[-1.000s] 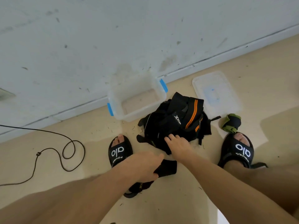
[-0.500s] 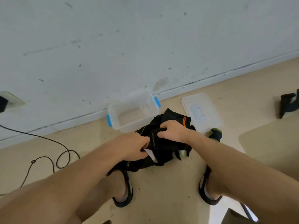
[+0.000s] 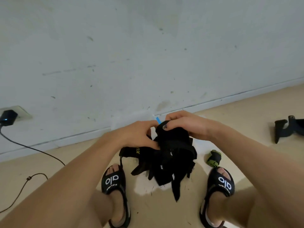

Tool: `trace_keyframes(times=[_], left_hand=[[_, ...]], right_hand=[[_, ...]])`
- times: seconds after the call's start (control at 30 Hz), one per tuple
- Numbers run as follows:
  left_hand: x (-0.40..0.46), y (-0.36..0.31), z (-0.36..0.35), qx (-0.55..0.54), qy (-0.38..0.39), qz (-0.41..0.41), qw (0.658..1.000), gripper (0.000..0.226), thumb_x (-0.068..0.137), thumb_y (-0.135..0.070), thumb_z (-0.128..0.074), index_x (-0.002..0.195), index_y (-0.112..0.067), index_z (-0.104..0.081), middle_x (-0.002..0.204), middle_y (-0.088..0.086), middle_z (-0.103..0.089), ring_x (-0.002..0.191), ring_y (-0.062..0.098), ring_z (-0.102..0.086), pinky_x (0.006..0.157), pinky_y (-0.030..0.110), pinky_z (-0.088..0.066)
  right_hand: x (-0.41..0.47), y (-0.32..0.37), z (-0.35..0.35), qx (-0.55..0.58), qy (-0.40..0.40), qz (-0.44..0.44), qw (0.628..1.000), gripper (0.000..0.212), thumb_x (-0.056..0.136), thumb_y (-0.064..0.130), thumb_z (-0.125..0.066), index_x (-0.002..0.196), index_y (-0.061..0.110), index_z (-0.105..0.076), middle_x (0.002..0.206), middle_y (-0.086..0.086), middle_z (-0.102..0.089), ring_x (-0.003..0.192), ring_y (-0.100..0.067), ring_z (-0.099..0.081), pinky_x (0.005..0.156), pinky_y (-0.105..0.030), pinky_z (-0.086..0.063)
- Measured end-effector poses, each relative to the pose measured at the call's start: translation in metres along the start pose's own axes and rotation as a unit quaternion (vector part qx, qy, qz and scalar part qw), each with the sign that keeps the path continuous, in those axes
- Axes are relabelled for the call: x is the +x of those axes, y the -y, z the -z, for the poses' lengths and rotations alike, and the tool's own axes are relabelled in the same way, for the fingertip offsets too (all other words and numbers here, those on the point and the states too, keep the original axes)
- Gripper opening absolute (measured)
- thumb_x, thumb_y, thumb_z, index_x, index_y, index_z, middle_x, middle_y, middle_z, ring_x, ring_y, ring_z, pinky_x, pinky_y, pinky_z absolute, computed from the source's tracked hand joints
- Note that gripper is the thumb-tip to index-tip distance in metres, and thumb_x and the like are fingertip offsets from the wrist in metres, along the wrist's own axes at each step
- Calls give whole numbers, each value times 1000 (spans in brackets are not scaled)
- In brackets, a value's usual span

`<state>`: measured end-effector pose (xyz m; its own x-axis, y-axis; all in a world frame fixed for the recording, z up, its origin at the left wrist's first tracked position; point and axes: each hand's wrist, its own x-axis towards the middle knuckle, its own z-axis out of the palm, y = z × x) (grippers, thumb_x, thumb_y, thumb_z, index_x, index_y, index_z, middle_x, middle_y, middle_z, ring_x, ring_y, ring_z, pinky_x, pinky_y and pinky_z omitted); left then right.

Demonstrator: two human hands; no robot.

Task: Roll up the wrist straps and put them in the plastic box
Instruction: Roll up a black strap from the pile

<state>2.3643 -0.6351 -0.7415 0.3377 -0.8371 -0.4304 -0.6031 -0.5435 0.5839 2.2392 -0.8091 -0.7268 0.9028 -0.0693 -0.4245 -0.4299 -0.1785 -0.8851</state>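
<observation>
Wrist straps [image 3: 166, 155] hang as one tangled black bundle, lifted off the floor between the person's feet and held in front of the wall. To the far left, a charger [image 3: 8, 117] sits in a wall socket and its cable [image 3: 32, 150] trails across the floor. The left sandal [image 3: 113, 183] stands below the bundle's left edge. The left hand [image 3: 138, 135] grips the upper left of the bundle, fingers curled into the fabric. The right hand [image 3: 185, 124] pinches the top of the bundle, fingers curled round a strap end. Both hands are close together, clamped on the same mass. The plastic box [image 3: 131, 119] lies mostly hidden behind the hands, against the wall; only a pale wall and a blue clip show. A small green and black roll [image 3: 213, 157] lies on the floor to the right, just beyond the right sandal [image 3: 225, 183]. A black stand [image 3: 289, 129] sits at the far right.

Step in hand, as judged: sorting, with no strap rolled from this bundle yet. The next move calls for freeing a single strap from the tangle, since loose ends hang down and may snag.
</observation>
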Motion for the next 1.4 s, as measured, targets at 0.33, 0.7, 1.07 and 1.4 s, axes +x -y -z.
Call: trace_keyframes(times=[0.33,0.7,1.07,1.4], left_hand=[[4,2,33,-71,-3,-58,996,15,93,-37,-73,82,-35,-63,84,-9,-59,76,9,-57,75,28,-44],[2,7,44,-96,-42,0,995,34,89,-34,-76,117,-41,-58,95,-10,-76,87,9,-72,88,31,-55],[-5,5,47,-140,-102,9,985,37,93,-37,-72,127,-42,-58,104,-13,-74,90,3,-72,85,25,-54],[-13,-11,51,-264,-122,24,956,30,104,-41,-49,97,-19,-69,82,-10,-67,73,3,-64,75,25,-46]], right_hand=[[1,22,12,-195,25,-13,980,26,88,48,-76,111,38,-68,95,7,-78,83,-11,-73,84,-25,-54],[4,19,27,-107,-41,-6,993,40,91,4,-67,127,23,-68,103,3,-80,96,-15,-76,94,-30,-57],[1,16,32,121,-18,52,991,57,66,2,-62,121,10,-70,113,-16,-75,100,-22,-70,90,-32,-52],[5,17,9,95,-14,36,995,18,96,7,-67,112,7,-75,104,-13,-77,91,-21,-73,76,-24,-55]])
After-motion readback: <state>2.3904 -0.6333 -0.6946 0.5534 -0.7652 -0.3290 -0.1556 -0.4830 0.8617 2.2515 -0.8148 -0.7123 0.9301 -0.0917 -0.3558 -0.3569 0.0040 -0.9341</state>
